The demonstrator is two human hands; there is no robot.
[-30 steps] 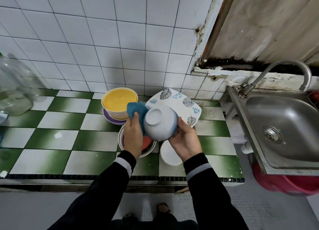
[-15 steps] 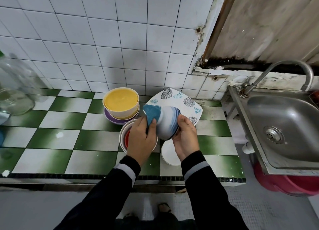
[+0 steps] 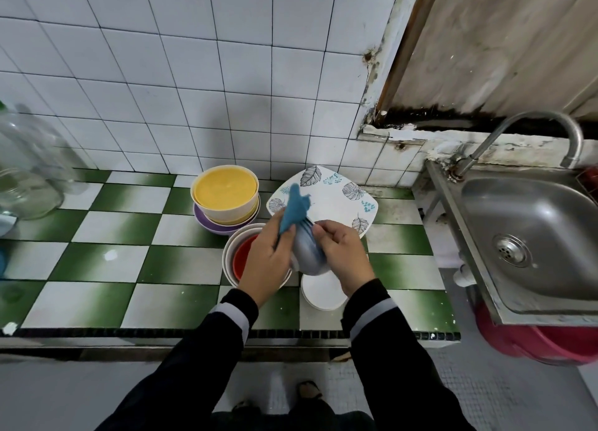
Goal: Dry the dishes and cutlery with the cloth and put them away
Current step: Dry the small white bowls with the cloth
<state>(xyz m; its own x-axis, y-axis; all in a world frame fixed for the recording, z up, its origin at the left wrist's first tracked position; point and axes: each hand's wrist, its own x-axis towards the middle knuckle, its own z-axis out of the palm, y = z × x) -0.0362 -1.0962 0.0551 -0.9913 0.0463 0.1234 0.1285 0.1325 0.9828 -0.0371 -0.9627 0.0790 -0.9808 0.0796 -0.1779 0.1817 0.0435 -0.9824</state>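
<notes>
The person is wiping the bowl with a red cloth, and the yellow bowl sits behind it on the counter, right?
No. The cloth is blue, not red; the head view shows it. The left hand holds it against the bowl in the right hand, and the yellow bowl does sit behind.

i hold a small bowl (image 3: pixel 305 252) between my two hands, above the counter (image 3: pixel 129 226). it is blue-grey with fine stripes, a little blurred, and it is tilted on its side. my right hand (image 3: pixel 343 255) grips it from the right. my left hand (image 3: pixel 268 262) holds the blue cloth (image 3: pixel 293 212) against its upper left part, and one end of the cloth sticks up. behind them a square white plate (image 3: pixel 336 194) with a leaf pattern lies on the counter near the wall. left of it a yellow bowl (image 3: pixel 225 192) sits in a purple bowl (image 3: pixel 210 225). under my left hand is a white bowl (image 3: pixel 231 252) with a red bowl (image 3: pixel 244 255) inside. a white dish (image 3: pixel 322 294) lies near the counter edge.
</notes>
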